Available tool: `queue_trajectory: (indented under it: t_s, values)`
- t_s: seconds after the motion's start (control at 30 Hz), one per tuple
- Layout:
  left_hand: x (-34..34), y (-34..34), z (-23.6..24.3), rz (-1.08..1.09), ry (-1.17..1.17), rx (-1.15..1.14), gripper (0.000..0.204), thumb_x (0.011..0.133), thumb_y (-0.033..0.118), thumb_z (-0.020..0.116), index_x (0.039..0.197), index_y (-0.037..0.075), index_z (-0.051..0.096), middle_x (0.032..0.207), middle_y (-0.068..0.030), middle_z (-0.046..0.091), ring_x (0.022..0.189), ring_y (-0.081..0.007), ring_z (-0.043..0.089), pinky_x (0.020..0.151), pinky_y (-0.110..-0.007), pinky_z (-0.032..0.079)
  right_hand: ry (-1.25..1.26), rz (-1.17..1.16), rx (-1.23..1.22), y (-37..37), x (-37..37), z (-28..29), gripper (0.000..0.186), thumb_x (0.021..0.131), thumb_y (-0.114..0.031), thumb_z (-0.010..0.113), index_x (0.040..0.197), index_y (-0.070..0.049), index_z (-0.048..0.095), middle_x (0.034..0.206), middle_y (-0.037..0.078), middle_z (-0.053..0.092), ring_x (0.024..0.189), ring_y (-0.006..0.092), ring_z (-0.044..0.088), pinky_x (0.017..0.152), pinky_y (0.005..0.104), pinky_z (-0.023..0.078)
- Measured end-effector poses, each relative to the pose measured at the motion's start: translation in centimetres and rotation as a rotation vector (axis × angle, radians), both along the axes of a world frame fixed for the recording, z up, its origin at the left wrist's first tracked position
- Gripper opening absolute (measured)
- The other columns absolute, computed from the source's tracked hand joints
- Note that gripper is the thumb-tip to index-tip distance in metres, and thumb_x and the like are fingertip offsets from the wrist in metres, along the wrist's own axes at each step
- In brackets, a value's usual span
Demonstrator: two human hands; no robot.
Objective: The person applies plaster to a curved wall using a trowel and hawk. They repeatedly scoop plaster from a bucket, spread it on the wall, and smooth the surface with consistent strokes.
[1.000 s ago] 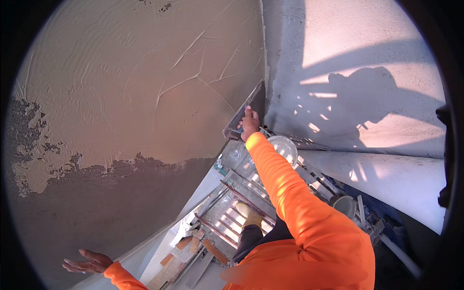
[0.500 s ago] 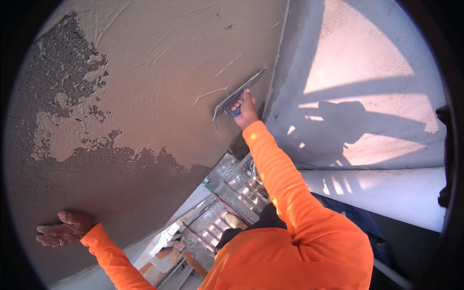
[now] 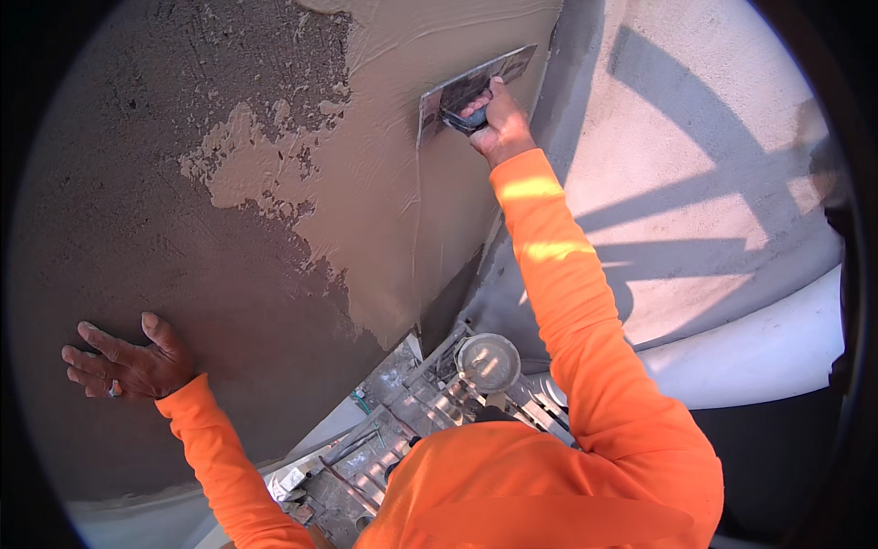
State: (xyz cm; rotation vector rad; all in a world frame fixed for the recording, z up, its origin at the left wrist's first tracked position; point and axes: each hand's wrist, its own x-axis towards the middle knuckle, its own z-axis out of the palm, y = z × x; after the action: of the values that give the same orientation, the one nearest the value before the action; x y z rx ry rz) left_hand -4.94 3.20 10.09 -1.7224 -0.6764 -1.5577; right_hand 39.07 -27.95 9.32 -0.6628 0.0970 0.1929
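Note:
In my right hand point(image 3: 501, 123) is a plastering trowel point(image 3: 471, 90), its dark handle wrapped by my fingers. The wide metal blade lies against or close to the wall, over a smooth layer of wet beige plaster point(image 3: 393, 156) near the corner. Ragged plaster edges meet a rough dark grey wall surface point(image 3: 128, 201) on the left. Down at the lower left, my left hand point(image 3: 133, 361) has its fingers spread beside the bare dark wall, a ring on one finger. Whether that palm presses on the wall I cannot tell.
A pale adjoining wall point(image 3: 677, 174) with shadows across it stands to the right. Below it runs a white rounded surface point(image 3: 750, 357). Far down, a round grey bucket point(image 3: 489, 363) stands on a slatted platform, with rubble and poles point(image 3: 347, 476) nearby.
The trowel has shifted upward in the picture along the plaster in my right hand. My left hand sits higher in view, and the whole view has turned. The bucket has come into sight.

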Motion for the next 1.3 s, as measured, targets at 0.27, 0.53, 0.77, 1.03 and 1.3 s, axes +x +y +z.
queue_trajectory:
  t_s: [0.27, 0.53, 0.77, 1.03, 1.3]
  values:
    - [0.1, 0.0, 0.0, 0.006, -0.047, -0.011, 0.079, 0.099, 0.067, 0.044, 0.16, 0.018, 0.041, 0.169, -0.0165, 0.031, 0.155, -0.0409, 0.027, 0.118, -0.066, 0.026, -0.409, -0.014, -0.143, 2.4, -6.5, 16.5, 0.021, 0.108, -0.024, 0.058, 0.101, -0.005, 0.051, 0.077, 0.003, 0.044, 0.062, 0.0166, 0.044, 0.058, 0.0373, 0.05]
    - [0.0, -0.3, -0.1, -0.03, -0.044, -0.017, 0.077, 0.099, 0.064, 0.048, 0.161, 0.019, 0.039, 0.171, -0.0156, 0.027, 0.156, -0.0449, 0.025, 0.118, -0.07, 0.024, -1.208, -0.372, -0.875, 8.5, -17.8, 12.7, 0.034, 0.103, -0.026, 0.065, 0.118, 0.002, 0.05, 0.087, 0.018, 0.066, 0.075, 0.0323, 0.069, 0.067, 0.045, 0.056]
    - [0.0, -0.8, 0.2, -0.031, -0.022, 0.012, 0.077, 0.1, 0.064, 0.046, 0.16, 0.016, 0.04, 0.169, -0.0188, 0.029, 0.151, -0.0477, 0.031, 0.114, -0.069, 0.031, -1.373, -0.172, -0.841, 8.1, -26.4, -4.2, 0.036, 0.098, -0.024, 0.073, 0.119, -0.001, 0.055, 0.103, 0.022, 0.068, 0.09, 0.0438, 0.07, 0.073, 0.0463, 0.056]
    - [0.0, -1.6, 0.1, 0.04, 0.038, -0.044, 0.078, 0.099, 0.057, 0.051, 0.161, 0.012, 0.034, 0.166, -0.0252, 0.027, 0.15, -0.0503, 0.029, 0.116, -0.065, 0.029, -0.186, 0.008, -0.418, 4.6, -24.7, -23.6, 0.04, 0.108, -0.04, 0.059, 0.126, -0.006, 0.048, 0.088, 0.004, 0.054, 0.071, 0.0146, 0.056, 0.062, 0.033, 0.054]
    - [0.3, -0.8, -0.5, 0.044, 0.06, -0.064, 0.081, 0.1, 0.057, 0.047, 0.163, 0.01, 0.028, 0.166, -0.0304, 0.022, 0.153, -0.0533, 0.019, 0.116, -0.068, 0.025, 0.244, 0.013, -0.397, 7.8, -21.0, -33.3, 0.034, 0.109, -0.039, 0.057, 0.12, -0.009, 0.045, 0.086, 0.003, 0.049, 0.068, 0.0115, 0.05, 0.057, 0.0304, 0.051]
